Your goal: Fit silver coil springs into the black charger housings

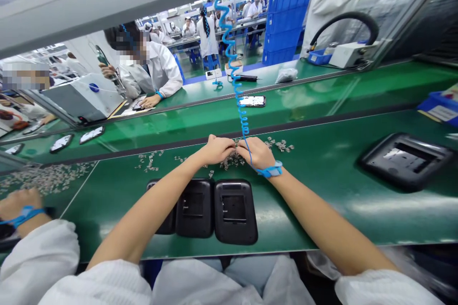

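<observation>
My left hand (217, 148) and my right hand (256, 153) meet over a pile of small clear parts (231, 161) on the green table. The fingers of both hands are pinched together at the tips; what they hold is too small to make out. A blue band circles my right wrist, with a coiled blue cord rising from it. Nearer my body lie black plastic housings, one (236, 212) on the right, one (194, 208) beside it, and a third partly hidden by my left forearm. More clear parts (279, 144) are scattered beyond my right hand.
Another black housing (408, 159) lies at the right. At the left edge, a co-worker's hand (21, 202) is near a spread of clear parts (50, 176). Beyond the table's dark edge runs a green belt (304, 100) with a device (252, 101) on it. A person works opposite.
</observation>
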{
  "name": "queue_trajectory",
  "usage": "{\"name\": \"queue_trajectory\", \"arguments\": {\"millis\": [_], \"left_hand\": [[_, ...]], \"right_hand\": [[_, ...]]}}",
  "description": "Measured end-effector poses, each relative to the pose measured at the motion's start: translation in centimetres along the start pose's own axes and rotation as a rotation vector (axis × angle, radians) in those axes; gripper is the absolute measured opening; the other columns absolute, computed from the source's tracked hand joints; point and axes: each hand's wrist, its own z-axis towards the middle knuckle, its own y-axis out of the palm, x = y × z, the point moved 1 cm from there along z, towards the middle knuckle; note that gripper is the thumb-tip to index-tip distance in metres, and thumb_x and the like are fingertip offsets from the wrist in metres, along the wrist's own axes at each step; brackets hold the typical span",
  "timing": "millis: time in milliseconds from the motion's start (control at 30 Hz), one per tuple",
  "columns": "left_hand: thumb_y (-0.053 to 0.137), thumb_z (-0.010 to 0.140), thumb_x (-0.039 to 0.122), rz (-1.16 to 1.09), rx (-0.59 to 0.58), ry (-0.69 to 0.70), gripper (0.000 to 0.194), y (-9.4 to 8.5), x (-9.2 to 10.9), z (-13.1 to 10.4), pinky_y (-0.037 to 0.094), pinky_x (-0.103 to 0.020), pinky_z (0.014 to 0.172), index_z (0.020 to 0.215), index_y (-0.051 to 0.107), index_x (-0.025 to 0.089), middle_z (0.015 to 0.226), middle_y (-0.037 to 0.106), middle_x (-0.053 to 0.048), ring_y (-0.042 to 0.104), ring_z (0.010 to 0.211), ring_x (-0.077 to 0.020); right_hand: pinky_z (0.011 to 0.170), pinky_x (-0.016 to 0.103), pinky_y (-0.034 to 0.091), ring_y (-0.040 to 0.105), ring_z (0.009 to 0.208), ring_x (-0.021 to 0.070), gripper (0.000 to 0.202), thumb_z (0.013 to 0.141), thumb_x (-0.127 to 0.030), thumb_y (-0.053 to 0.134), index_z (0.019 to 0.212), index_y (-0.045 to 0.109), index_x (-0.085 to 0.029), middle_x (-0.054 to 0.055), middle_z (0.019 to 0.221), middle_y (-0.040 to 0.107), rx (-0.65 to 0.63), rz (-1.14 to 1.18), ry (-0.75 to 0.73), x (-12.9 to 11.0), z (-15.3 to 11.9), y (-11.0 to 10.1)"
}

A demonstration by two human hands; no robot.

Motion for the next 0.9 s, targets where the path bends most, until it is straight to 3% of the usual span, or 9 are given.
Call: {"name": "queue_trajectory", "arguments": {"millis": [100, 233, 333, 433, 633, 900], "left_hand": [[0.041, 0.104, 0.027, 0.063, 0.060, 0.026, 0.025, -0.1, 0.2, -0.2, 0.025, -0.036, 0.078, 0.099, 0.064, 0.020, 0.100, 0.073, -0.004, 0.064, 0.094, -0.0207], [0.038, 0.106, 0.028, 0.168, 0.161, 0.045, 0.026, -0.1, 0.3, -0.5, 0.025, -0.040, 0.083, 0.100, 0.062, 0.019, 0.098, 0.071, -0.008, 0.062, 0.095, -0.0221], [0.035, 0.107, 0.029, 0.215, 0.212, 0.065, 0.032, -0.1, 0.6, -0.6, 0.025, -0.043, 0.086, 0.093, 0.062, 0.019, 0.092, 0.069, -0.009, 0.060, 0.092, -0.0226], [0.031, 0.108, 0.029, 0.220, 0.246, 0.081, 0.037, -0.1, 0.8, -0.6, 0.024, -0.044, 0.087, 0.090, 0.061, 0.019, 0.089, 0.069, -0.009, 0.058, 0.090, -0.0223], [0.036, 0.107, 0.033, 0.124, 0.270, 0.067, 0.030, -0.2, 0.9, -0.6, 0.024, -0.042, 0.088, 0.101, 0.063, 0.020, 0.096, 0.072, -0.007, 0.061, 0.092, -0.0200], [0.044, 0.103, 0.030, -0.052, 0.138, 0.026, 0.024, 0.1, 0.2, -0.3, 0.029, -0.035, 0.083, 0.104, 0.065, 0.021, 0.104, 0.075, -0.002, 0.067, 0.093, -0.0166]], "right_hand": [[0.092, 0.044, 0.050, 0.063, 0.090, 0.0245, 0.015, 0.086, -0.037, 0.070, 0.083, 0.070, -0.023, 0.009, 0.091, 0.071, 0.079, 0.097, 0.081, 0.2, 0.0, 0.4], [0.065, 0.034, 0.054, 0.063, 0.066, 0.0184, 0.032, 0.082, -0.052, 0.073, 0.090, 0.067, -0.022, 0.003, 0.075, 0.069, 0.098, 0.307, 0.215, 0.9, 0.3, 1.3], [0.058, 0.031, 0.053, 0.064, 0.061, 0.0161, 0.044, 0.075, -0.058, 0.080, 0.094, 0.064, -0.021, 0.002, 0.073, 0.069, 0.089, 0.489, 0.328, 1.0, 0.3, 1.6], [0.053, 0.029, 0.052, 0.062, 0.057, 0.0140, 0.050, 0.067, -0.061, 0.087, 0.085, 0.063, -0.020, 0.003, 0.072, 0.070, 0.049, 0.641, 0.399, 0.8, 0.1, 1.5], [0.064, 0.031, 0.056, 0.059, 0.061, 0.0106, 0.052, 0.063, -0.061, 0.089, 0.070, 0.057, -0.021, 0.000, 0.074, 0.068, 0.087, 0.755, 0.367, 0.7, 0.1, 0.8], [0.081, 0.040, 0.055, 0.065, 0.082, 0.0210, 0.033, 0.069, -0.046, 0.088, 0.086, 0.070, -0.023, 0.004, 0.084, 0.071, 0.131, 0.447, 0.173, 1.0, 0.5, 0.0]]}}
